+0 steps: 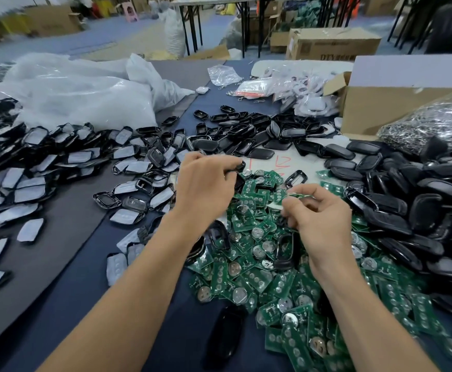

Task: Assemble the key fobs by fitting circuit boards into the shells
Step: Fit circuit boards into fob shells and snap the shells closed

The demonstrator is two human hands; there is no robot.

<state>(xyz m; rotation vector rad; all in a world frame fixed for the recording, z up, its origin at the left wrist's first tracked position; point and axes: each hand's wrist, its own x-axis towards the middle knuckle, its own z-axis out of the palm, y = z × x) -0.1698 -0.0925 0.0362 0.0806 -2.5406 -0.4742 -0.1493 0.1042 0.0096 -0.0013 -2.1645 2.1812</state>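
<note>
Head view: a green circuit board (300, 196) is seen almost edge-on, pinched between the thumb and curled fingers of the right hand (319, 213). It hangs above the middle of the table (66, 237). Near it, up and to the left, the left hand (206, 183) has its fingers curled round a black shell (237, 167), whose end pokes out past the fingertips. Board and shell are apart, so the fitting looks not yet begun.

Below both hands lies a loose pile of circuit boards (259, 264), many carrying round silver coin cells, with a few stray black frames mixed in. Toward the right edge is a deep heap of black shells (407, 197); toward the left edge is a spread of film-covered shell halves (31, 162). Clear plastic bags (85, 87) sit at the far left corner. A cardboard box (380, 108) and a bag of metal rings (434, 119) sit at the far right.

The likeliest failure, as I judge it, is a board seated crooked or face-down. The shell's opening is hidden by the left hand, so alignment would rest on feel. A forced fit could bend the board or knock its cell loose. The pinch is also light and at the board's edge, so a slip would drop it back into the pile.
</note>
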